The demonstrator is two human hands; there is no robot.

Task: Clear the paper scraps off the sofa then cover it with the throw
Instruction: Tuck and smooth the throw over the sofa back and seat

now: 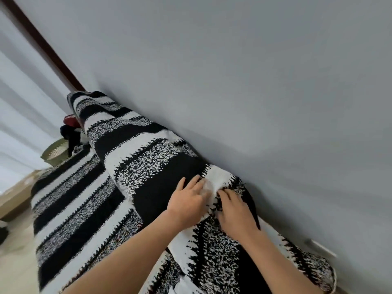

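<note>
A black-and-white striped knitted throw (135, 149) lies draped over the sofa, covering its backrest and seat all the way to the far end. My left hand (187, 203) rests flat on the throw at the top of the backrest, fingers straight. My right hand (235, 211) sits just beside it, fingers curled into a fold of the throw near the wall. The sofa itself is hidden under the fabric. No paper scraps are in view.
A grey wall (254, 81) runs right behind the backrest. A woven basket (54, 153) with dark and red cloth stands beyond the sofa's far end. White curtains (19, 115) hang at the left, above light flooring (14, 262).
</note>
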